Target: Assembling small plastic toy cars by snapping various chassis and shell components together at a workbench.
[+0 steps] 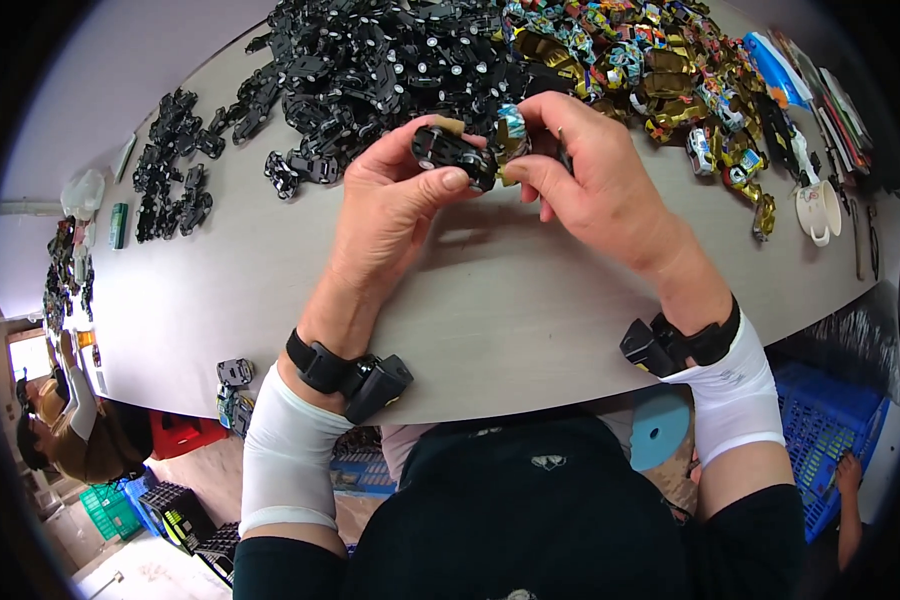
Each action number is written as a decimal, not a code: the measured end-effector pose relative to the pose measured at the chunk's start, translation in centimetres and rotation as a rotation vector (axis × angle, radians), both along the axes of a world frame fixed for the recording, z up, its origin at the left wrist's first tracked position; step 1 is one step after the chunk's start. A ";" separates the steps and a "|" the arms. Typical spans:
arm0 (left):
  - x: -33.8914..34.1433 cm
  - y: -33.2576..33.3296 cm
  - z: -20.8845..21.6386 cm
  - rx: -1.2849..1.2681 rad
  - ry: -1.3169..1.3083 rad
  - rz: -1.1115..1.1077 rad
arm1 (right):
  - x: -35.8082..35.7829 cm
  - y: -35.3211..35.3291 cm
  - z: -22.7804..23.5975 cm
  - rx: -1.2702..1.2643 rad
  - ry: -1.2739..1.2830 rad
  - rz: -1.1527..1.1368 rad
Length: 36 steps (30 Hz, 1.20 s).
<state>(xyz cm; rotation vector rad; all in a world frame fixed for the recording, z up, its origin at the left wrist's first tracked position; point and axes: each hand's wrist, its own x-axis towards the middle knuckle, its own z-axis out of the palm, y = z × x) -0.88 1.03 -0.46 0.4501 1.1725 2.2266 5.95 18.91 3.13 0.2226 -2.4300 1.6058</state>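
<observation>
Above the table's middle, my left hand point(390, 195) grips a black toy car chassis point(448, 152) between thumb and fingers. Close beside it, my right hand point(595, 185) pinches a toy car body shell point(511, 128) with teal, white and gold colouring. The two parts are side by side; whether they touch I cannot tell. Just beyond my hands lies a large heap of black toy car chassis point(380, 75). To its right spreads a pile of gold and multicoloured car shells point(665, 75).
A smaller group of chassis point(170, 165) lies at the left. A white mug point(818, 212) stands at the right, near stacked papers point(820, 100). A blue crate point(820, 430) sits below the table's right edge. Another person point(80, 430) works at the far left.
</observation>
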 end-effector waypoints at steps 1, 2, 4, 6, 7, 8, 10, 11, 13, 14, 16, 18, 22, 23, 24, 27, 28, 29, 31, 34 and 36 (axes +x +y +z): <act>0.3 0.1 0.1 -0.024 0.006 0.012 | -0.2 0.1 -0.7 0.142 0.168 -0.022; 0.6 0.3 0.2 -0.088 0.073 0.048 | -0.2 0.1 -0.6 0.143 0.171 -0.025; 0.8 0.3 -0.2 -0.131 0.103 0.099 | 0.0 -0.3 -0.2 0.219 0.176 0.037; 0.9 0.2 -0.1 -0.203 0.183 0.077 | 0.2 -0.3 -0.1 0.238 0.213 0.060; 1.1 0.4 0.0 -0.205 0.207 0.074 | 0.2 -0.2 0.0 0.274 0.222 0.069; 1.0 0.4 -0.2 -0.223 0.226 0.071 | 0.2 -0.1 0.0 0.310 0.231 0.078; 1.3 0.5 0.1 -0.201 0.188 0.070 | 0.2 -0.5 0.1 0.278 0.242 0.069; 1.3 0.5 0.1 -0.201 0.188 0.070 | 0.3 -0.9 0.6 0.210 0.221 0.061; 1.4 0.5 0.2 -0.165 0.160 0.076 | 0.4 -1.0 0.8 0.143 0.196 0.052; 1.4 0.5 0.2 -0.165 0.159 0.075 | 0.3 -0.8 0.6 0.191 0.243 0.072; 1.5 0.3 0.3 -0.149 0.177 0.062 | 0.2 -0.6 0.6 0.234 0.293 0.100; 1.9 0.4 0.6 -0.155 0.161 0.060 | 0.4 -0.4 1.0 0.305 0.293 0.156; 1.6 0.4 0.9 -0.235 0.164 0.049 | -0.1 -0.1 0.6 0.184 0.173 0.137; 1.6 0.5 0.9 -0.233 0.164 0.049 | 0.0 -0.2 0.6 0.050 0.000 0.136; 1.8 0.6 1.0 -0.199 0.134 0.067 | 0.2 -0.3 0.7 -0.086 -0.172 0.136; 1.4 0.2 0.9 -0.172 0.077 0.104 | 0.6 -0.7 1.3 -0.300 -0.350 0.100; 1.1 0.1 0.7 -0.180 0.050 0.121 | 0.6 -0.8 1.2 -0.300 -0.350 0.101; 0.7 0.1 0.2 -0.159 0.014 0.179 | 0.6 -0.9 1.0 -0.312 -0.329 0.121; 0.8 0.0 0.6 -0.182 0.045 0.111 | 0.6 -0.8 0.5 -0.283 -0.270 0.123; 1.2 -0.2 1.3 -0.323 0.034 -0.107 | 0.0 0.1 -0.2 0.037 -0.016 0.115; 0.8 -0.4 0.6 -0.224 -0.044 -0.148 | 0.5 0.4 0.3 0.042 -0.091 0.111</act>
